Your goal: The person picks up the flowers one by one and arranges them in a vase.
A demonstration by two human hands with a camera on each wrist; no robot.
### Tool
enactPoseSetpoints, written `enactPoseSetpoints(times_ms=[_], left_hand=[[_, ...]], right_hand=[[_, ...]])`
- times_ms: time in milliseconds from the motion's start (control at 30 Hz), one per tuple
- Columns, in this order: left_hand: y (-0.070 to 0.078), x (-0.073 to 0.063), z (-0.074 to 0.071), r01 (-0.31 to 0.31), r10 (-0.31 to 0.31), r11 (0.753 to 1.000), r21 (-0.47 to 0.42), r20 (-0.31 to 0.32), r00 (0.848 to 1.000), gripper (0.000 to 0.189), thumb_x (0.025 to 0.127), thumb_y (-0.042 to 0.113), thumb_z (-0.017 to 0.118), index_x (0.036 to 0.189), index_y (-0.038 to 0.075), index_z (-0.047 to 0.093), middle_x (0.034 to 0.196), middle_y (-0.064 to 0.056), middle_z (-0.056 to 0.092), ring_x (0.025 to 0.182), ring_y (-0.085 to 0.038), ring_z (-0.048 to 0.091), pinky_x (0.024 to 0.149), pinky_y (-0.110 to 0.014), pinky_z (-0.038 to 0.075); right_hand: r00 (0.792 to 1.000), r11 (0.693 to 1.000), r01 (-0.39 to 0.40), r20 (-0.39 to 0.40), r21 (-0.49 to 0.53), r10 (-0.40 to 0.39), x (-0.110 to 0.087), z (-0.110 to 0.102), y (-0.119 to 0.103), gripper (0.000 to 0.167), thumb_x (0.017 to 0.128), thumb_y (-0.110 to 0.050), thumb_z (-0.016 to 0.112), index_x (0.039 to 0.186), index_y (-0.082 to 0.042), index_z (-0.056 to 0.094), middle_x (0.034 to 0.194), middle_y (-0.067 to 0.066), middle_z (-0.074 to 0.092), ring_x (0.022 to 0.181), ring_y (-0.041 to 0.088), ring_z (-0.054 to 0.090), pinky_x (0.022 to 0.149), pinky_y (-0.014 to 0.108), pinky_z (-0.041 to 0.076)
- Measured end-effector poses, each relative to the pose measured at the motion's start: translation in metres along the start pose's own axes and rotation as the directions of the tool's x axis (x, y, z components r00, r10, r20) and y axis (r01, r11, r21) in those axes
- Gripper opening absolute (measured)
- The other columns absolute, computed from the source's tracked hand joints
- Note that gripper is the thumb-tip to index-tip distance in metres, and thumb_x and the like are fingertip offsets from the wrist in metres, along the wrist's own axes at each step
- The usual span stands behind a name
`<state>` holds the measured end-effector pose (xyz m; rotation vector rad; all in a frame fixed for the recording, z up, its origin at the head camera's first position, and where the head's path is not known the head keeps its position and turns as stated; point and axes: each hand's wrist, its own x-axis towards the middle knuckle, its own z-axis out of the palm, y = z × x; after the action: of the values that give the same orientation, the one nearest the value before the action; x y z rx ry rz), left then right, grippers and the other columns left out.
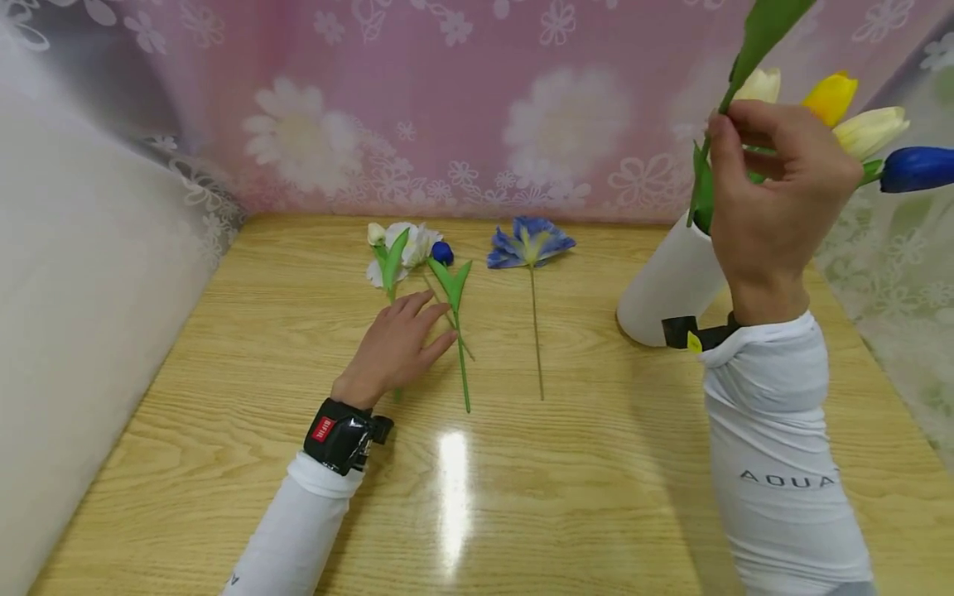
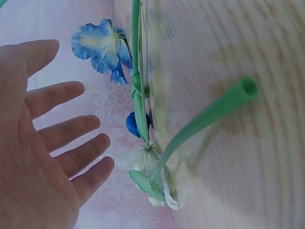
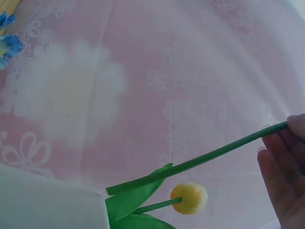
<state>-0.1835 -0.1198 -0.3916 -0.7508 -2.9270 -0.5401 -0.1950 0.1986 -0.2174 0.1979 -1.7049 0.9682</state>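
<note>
My right hand (image 1: 793, 178) pinches a green flower stem (image 3: 214, 156) between thumb and fingers. Its leaf (image 1: 763, 37) runs up past the top edge of the head view, so the bloom is hidden. In the right wrist view the stem's lower end is right at the mouth of the white vase (image 1: 667, 285). My left hand (image 1: 398, 343) is low over the table, fingers spread and holding nothing. By its fingertips lie a blue tulip (image 1: 442, 252) with a green stem, a white tulip (image 1: 376, 234) and a white ruffled flower (image 1: 413, 244).
A blue ruffled flower (image 1: 531, 244) lies mid-table on a thin stem. The vase leans and bears a yellow tulip (image 1: 830, 98), a cream tulip (image 1: 870, 132) and a dark blue tulip (image 1: 918, 170). A pink floral curtain (image 1: 432, 108) hangs behind the wooden table (image 1: 566, 497).
</note>
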Motion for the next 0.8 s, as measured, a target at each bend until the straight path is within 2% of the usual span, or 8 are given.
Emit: enactPoseSetpoints(times_ms=[167, 333, 467, 600, 733, 800], left_hand=[[-0.001, 0.000, 0.001, -0.013, 0.013, 1.000, -0.009, -0.015, 1.000, 0.051, 0.099, 0.043, 0.048, 0.137, 0.010, 0.053, 0.145, -0.017, 0.040, 0.131, -0.035, 0.037, 0.103, -0.054, 0.032], [0.000, 0.001, -0.001, -0.054, 0.052, 0.998, -0.027, -0.057, 0.997, 0.050, 0.099, 0.041, 0.050, 0.138, 0.010, 0.052, 0.145, -0.015, 0.040, 0.130, -0.034, 0.038, 0.103, -0.053, 0.033], [0.002, 0.003, -0.002, -0.074, 0.071, 0.996, -0.038, -0.079, 0.994, 0.048, 0.098, 0.038, 0.053, 0.137, 0.009, 0.052, 0.145, -0.015, 0.041, 0.129, -0.035, 0.040, 0.102, -0.053, 0.033], [0.002, 0.003, -0.002, -0.077, 0.074, 0.996, -0.035, -0.083, 0.994, 0.048, 0.098, 0.038, 0.053, 0.137, 0.010, 0.053, 0.144, -0.015, 0.041, 0.129, -0.034, 0.040, 0.103, -0.052, 0.033], [0.001, 0.003, 0.000, -0.081, 0.078, 0.996, -0.031, -0.087, 0.993, 0.049, 0.098, 0.040, 0.052, 0.137, 0.010, 0.053, 0.144, -0.015, 0.042, 0.128, -0.034, 0.041, 0.102, -0.052, 0.034], [0.001, 0.003, 0.001, -0.084, 0.081, 0.996, -0.031, -0.087, 0.993, 0.049, 0.098, 0.041, 0.051, 0.137, 0.010, 0.053, 0.144, -0.016, 0.042, 0.128, -0.034, 0.041, 0.102, -0.053, 0.034]], right_hand=[[0.999, 0.999, -0.017, -0.045, -0.032, 0.016, 0.000, -0.003, 0.004, 0.018, 0.085, -0.021, 0.074, 0.086, -0.004, 0.078, 0.085, 0.001, 0.071, 0.077, 0.005, 0.066, 0.073, 0.017, 0.052], [0.998, 0.998, -0.025, -0.058, -0.062, 0.021, -0.002, -0.005, 0.014, 0.021, 0.086, -0.026, 0.073, 0.087, -0.005, 0.078, 0.087, -0.003, 0.071, 0.079, 0.005, 0.066, 0.073, 0.016, 0.052], [0.997, 0.998, -0.052, -0.058, -0.044, 0.049, -0.006, -0.006, 0.025, 0.021, 0.086, -0.029, 0.073, 0.090, -0.009, 0.078, 0.088, -0.003, 0.071, 0.078, 0.006, 0.066, 0.074, 0.018, 0.052], [0.995, 0.995, -0.093, -0.026, -0.046, 0.092, -0.010, -0.009, 0.035, 0.022, 0.085, -0.029, 0.073, 0.092, -0.009, 0.078, 0.088, -0.001, 0.071, 0.075, 0.003, 0.064, 0.076, 0.018, 0.051], [0.994, 0.985, -0.105, 0.029, -0.134, 0.110, -0.015, -0.013, 0.042, 0.029, 0.088, -0.034, 0.069, 0.097, -0.008, 0.077, 0.091, 0.000, 0.072, 0.073, -0.003, 0.063, 0.074, 0.016, 0.051], [0.988, 0.976, -0.136, 0.052, -0.173, 0.147, -0.017, -0.015, 0.044, 0.032, 0.088, -0.037, 0.068, 0.098, -0.009, 0.077, 0.092, -0.001, 0.073, 0.074, -0.004, 0.063, 0.075, 0.015, 0.050]])
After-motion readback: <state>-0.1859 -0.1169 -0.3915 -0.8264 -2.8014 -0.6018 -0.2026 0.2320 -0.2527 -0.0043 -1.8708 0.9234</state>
